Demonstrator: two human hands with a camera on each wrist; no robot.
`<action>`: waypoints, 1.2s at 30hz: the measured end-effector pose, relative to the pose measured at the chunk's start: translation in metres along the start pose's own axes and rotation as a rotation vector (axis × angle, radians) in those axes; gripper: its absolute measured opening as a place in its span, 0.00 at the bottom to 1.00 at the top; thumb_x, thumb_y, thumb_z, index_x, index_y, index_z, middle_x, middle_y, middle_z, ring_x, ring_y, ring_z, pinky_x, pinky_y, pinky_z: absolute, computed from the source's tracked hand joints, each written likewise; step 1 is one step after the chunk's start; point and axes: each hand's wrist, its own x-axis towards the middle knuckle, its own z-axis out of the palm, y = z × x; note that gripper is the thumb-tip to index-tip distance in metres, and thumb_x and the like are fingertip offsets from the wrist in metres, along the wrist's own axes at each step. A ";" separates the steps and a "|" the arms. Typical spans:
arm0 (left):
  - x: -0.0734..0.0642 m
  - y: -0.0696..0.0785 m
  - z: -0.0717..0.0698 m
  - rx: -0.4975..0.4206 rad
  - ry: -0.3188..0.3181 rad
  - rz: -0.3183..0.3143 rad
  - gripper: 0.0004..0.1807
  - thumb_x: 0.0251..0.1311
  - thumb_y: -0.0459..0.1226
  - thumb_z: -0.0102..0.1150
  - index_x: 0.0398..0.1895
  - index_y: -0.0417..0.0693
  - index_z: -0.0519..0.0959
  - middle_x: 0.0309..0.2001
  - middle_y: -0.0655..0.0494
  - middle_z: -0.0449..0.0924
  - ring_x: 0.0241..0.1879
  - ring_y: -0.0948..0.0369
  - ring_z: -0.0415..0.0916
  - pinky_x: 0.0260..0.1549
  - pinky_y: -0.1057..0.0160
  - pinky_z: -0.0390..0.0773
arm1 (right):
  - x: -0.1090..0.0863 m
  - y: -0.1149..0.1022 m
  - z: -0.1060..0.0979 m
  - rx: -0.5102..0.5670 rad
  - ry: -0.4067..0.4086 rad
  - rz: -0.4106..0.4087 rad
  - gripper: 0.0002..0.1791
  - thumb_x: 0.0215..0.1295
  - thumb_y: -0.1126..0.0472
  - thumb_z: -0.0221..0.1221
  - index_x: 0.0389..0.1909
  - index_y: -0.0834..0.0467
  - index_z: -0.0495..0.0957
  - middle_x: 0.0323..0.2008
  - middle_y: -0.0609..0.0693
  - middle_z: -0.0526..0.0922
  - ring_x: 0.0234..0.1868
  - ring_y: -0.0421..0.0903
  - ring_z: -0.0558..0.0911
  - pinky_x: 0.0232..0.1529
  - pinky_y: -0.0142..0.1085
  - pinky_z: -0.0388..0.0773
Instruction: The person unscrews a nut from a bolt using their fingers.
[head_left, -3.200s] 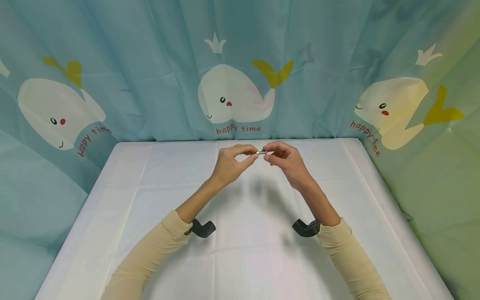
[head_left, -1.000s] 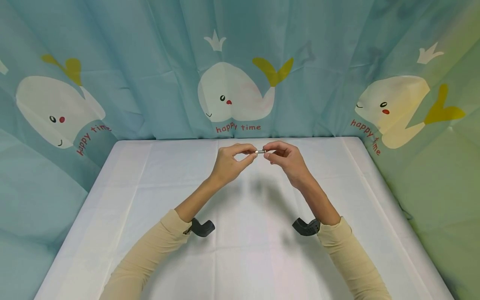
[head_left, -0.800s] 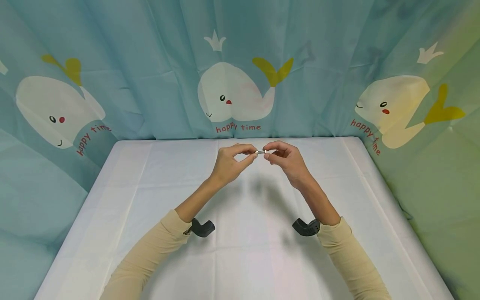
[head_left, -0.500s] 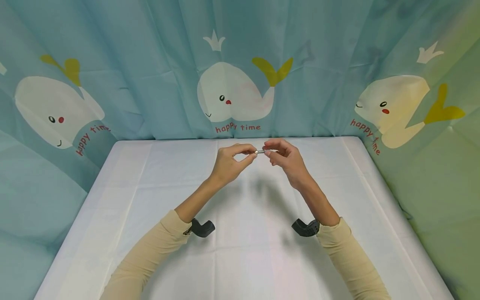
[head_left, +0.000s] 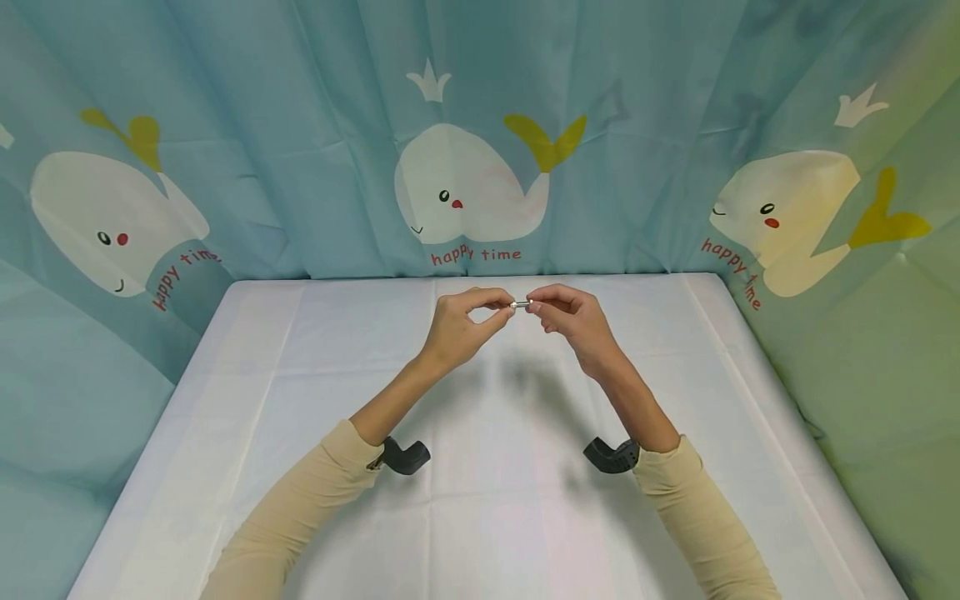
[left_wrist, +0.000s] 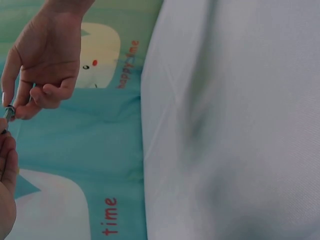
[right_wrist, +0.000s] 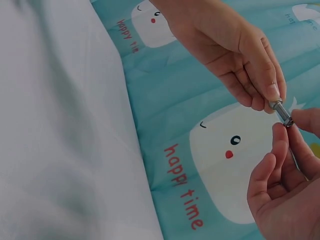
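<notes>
Between my two hands, raised over the far part of the table, is a small silver metal bolt (head_left: 522, 305) with a threaded shaft. My left hand (head_left: 459, 327) pinches one end between thumb and fingertips; a wider collar (right_wrist: 274, 103) shows there. At the other end sits a wider metal piece (right_wrist: 288, 121); I cannot tell whether it is the head or a nut. Thumb and fingertips of my right hand (head_left: 573, 323) pinch this end, partly covering it. In the left wrist view, the right hand (left_wrist: 50, 60) reaches down to the bolt (left_wrist: 9, 114).
A white cloth (head_left: 480, 500) covers the table. Behind it hangs a blue-green curtain (head_left: 337, 208) with printed whales, continuing down both sides. Dark curved camera mounts (head_left: 406, 457) sit at both wrists, below beige sleeves (head_left: 300, 508).
Half a second ago my right fingers were spread a little around the bolt's end; now they have closed on it again, with the thumb shifted. My left hand stays still, holding the bolt.
</notes>
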 end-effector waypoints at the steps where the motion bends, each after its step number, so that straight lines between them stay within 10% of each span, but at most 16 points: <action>1: 0.000 0.000 0.000 0.000 0.001 -0.001 0.04 0.58 0.29 0.69 0.37 0.41 0.87 0.34 0.54 0.86 0.36 0.62 0.81 0.39 0.64 0.81 | 0.000 0.000 0.000 0.003 -0.003 -0.004 0.09 0.68 0.66 0.61 0.45 0.67 0.81 0.35 0.46 0.84 0.31 0.43 0.75 0.35 0.32 0.77; 19: 0.000 -0.002 0.000 0.008 -0.003 -0.002 0.05 0.58 0.28 0.68 0.37 0.39 0.87 0.35 0.52 0.86 0.37 0.61 0.81 0.40 0.64 0.81 | 0.000 0.002 -0.001 0.022 -0.042 -0.087 0.13 0.64 0.73 0.60 0.50 0.67 0.79 0.46 0.48 0.80 0.33 0.43 0.78 0.35 0.31 0.76; 36: 0.001 -0.001 0.000 0.004 -0.010 -0.007 0.04 0.59 0.28 0.68 0.37 0.40 0.87 0.34 0.53 0.86 0.36 0.62 0.81 0.40 0.63 0.81 | 0.002 0.001 -0.001 0.001 0.014 -0.007 0.15 0.67 0.66 0.61 0.47 0.76 0.78 0.33 0.46 0.86 0.30 0.44 0.75 0.33 0.30 0.77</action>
